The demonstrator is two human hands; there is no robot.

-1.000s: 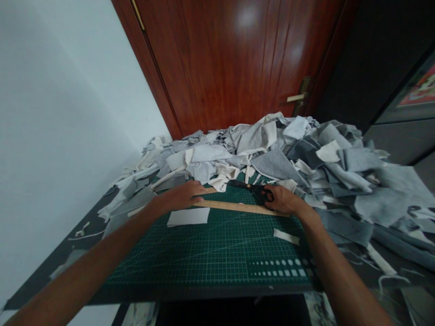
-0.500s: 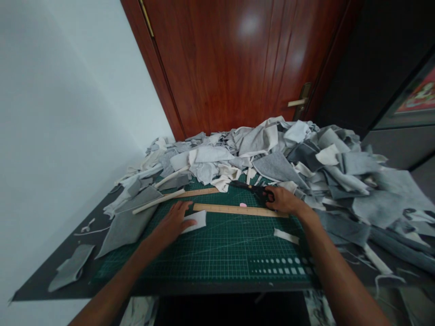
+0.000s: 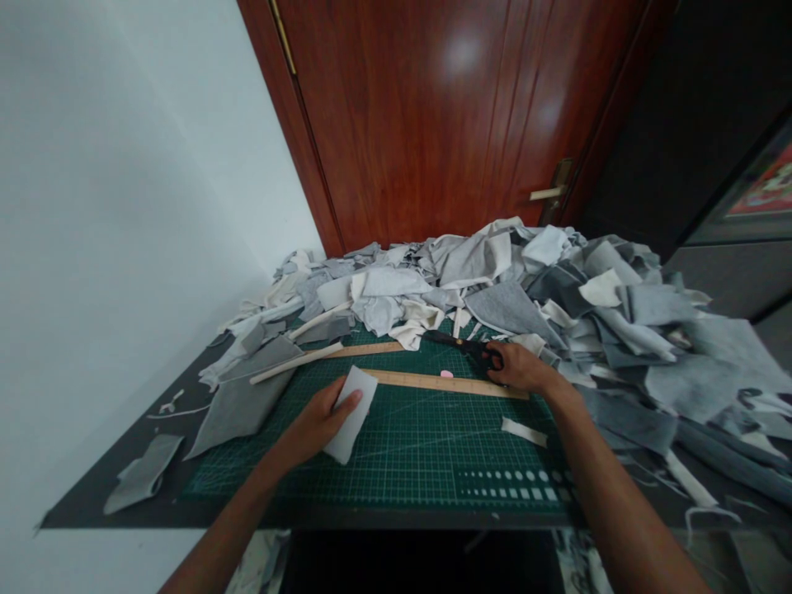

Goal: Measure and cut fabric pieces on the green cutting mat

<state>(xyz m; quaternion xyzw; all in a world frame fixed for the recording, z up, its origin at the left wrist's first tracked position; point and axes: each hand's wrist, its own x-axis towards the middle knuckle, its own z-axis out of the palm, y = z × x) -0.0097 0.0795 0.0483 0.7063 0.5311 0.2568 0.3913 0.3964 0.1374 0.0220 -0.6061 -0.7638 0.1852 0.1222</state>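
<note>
My left hand (image 3: 320,422) pinches a pale rectangular piece (image 3: 355,417), thumb on top, tilted up over the left half of the green cutting mat (image 3: 408,474). Whether the piece is cloth or card I cannot tell. On the right, my right hand (image 3: 516,365) has its fingers closed at the handles of black scissors (image 3: 470,348), whose blades point left toward the cloth scraps. A wooden ruler (image 3: 433,381) lies across the mat between both hands, with a small pink piece (image 3: 446,374) by its upper edge.
A wide heap of grey and cream cloth scraps (image 3: 504,309) fills the back and right of the table. A second ruler (image 3: 371,349) and a cream strip (image 3: 297,364) lie at left. One small scrap (image 3: 524,431) rests on the mat. Behind stands a wooden door (image 3: 421,124).
My left hand has picked up the pale piece from the mat and turned it more upright. My right hand stays at the scissors. The view has shifted slightly.
</note>
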